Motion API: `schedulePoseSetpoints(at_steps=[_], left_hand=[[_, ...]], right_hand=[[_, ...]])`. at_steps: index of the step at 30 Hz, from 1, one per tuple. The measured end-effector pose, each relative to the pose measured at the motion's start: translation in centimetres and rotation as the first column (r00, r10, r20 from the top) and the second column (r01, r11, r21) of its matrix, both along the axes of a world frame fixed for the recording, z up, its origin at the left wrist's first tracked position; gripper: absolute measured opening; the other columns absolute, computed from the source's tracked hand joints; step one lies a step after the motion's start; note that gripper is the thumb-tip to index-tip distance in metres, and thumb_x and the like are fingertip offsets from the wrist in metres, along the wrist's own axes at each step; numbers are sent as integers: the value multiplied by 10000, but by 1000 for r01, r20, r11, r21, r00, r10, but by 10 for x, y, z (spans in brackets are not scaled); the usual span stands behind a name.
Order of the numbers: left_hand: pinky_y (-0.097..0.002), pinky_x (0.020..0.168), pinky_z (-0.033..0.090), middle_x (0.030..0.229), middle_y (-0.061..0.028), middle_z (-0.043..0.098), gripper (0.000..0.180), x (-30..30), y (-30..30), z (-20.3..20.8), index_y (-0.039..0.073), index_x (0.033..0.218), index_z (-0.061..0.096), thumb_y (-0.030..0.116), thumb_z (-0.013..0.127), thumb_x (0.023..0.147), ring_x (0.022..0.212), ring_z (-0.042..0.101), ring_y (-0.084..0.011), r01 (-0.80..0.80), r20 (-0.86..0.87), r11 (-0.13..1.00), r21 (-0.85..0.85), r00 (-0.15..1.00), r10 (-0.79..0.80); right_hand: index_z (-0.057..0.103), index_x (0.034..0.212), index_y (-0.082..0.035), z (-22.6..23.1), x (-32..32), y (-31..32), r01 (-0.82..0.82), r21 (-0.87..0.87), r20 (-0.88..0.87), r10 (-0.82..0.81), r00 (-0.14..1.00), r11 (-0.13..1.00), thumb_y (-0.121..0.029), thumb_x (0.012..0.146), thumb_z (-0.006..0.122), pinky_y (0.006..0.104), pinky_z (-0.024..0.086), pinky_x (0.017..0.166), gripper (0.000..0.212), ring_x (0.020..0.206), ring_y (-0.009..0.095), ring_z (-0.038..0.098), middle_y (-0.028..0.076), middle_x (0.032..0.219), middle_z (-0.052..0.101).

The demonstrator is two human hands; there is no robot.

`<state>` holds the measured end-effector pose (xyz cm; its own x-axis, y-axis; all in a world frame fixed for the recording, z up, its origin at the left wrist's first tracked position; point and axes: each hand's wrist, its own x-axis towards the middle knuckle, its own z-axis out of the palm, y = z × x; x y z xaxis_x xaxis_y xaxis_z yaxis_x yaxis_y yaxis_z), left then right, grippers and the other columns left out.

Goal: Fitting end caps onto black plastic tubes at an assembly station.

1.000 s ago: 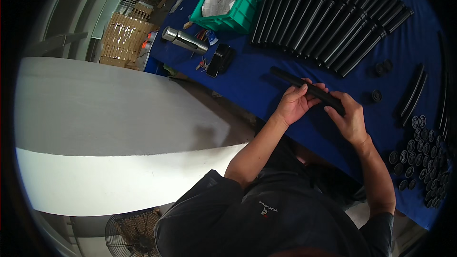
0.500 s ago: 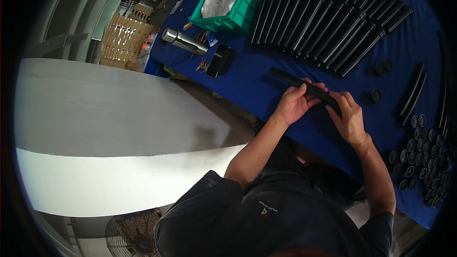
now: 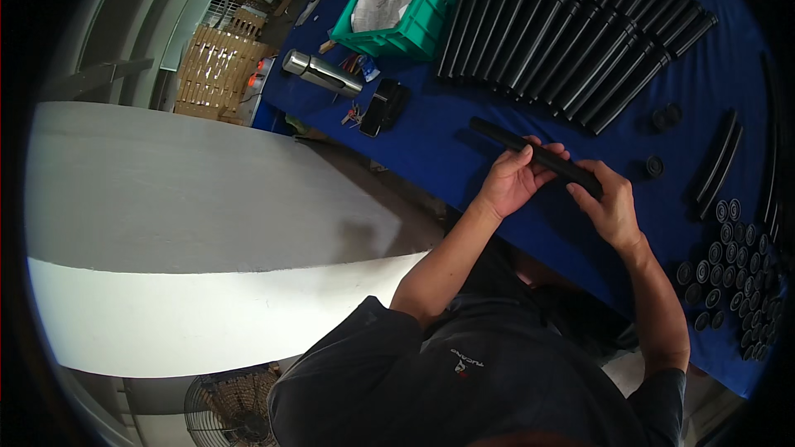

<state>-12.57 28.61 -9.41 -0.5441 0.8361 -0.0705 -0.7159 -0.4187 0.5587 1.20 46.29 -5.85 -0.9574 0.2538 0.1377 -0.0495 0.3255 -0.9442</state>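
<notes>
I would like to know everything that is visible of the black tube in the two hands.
The tube is long, slim, round and roughly straight, dull black, perhaps plastic or rubber. It slants over the blue cloth, its free end toward the picture's upper left. The left hand holds it near the middle; the right hand grips the other end and hides it. Whether the tube touches the cloth is unclear.

The blue surface (image 3: 431, 136) carries a green crate (image 3: 422, 37), a steel flask (image 3: 321, 72), keys (image 3: 354, 114) and a phone (image 3: 378, 109). Black tubes (image 3: 629, 93) lie side by side. Round caps (image 3: 703, 272) cluster at right.
</notes>
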Motion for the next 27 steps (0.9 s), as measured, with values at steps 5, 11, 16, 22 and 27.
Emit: schedulePoseSetpoints(at_steps=[5,11,16,22,27], left_hand=[[-469,1077,476,1269,-196,626,229,1,1,1,109,1217,591,188,559,1004,1256,567,-340,1,-9,1000,-24,1000,-1],[-468,1072,483,1263,-192,629,230,3,0,2,107,1213,582,197,566,1002,1247,574,-337,-10,-41,999,-36,999,9],[-463,1067,489,1262,-189,629,224,5,0,1,107,1209,578,195,564,1003,1246,575,-335,-22,-33,999,-48,999,20],[-463,1067,489,1248,-186,634,223,4,-3,4,104,1205,566,192,569,1000,1242,578,-332,-27,-55,998,-55,998,24],[-457,1067,488,1270,-182,620,226,6,0,5,106,1202,567,185,586,991,1255,566,-327,-31,-26,998,-58,999,30]], right_hand=[[612,1112,-2,-1,0,-4,91,255,-189,-43,981,963,-66,832,746,354,508,584,317,664,265,646,135,843,625],[610,1101,2,-1,-1,-4,81,234,-196,-35,980,969,-60,831,747,351,506,570,308,667,259,650,137,846,626],[610,1103,7,-2,0,-5,86,228,-179,-45,983,970,-49,829,749,347,504,560,313,655,249,649,135,845,627],[615,1109,10,-2,-1,-7,92,244,-196,-44,980,965,-49,830,748,346,504,556,315,638,246,646,136,836,626],[620,1118,1,-2,-1,-4,98,295,-184,-44,982,950,-43,816,754,341,509,567,333,674,245,652,137,892,629]])
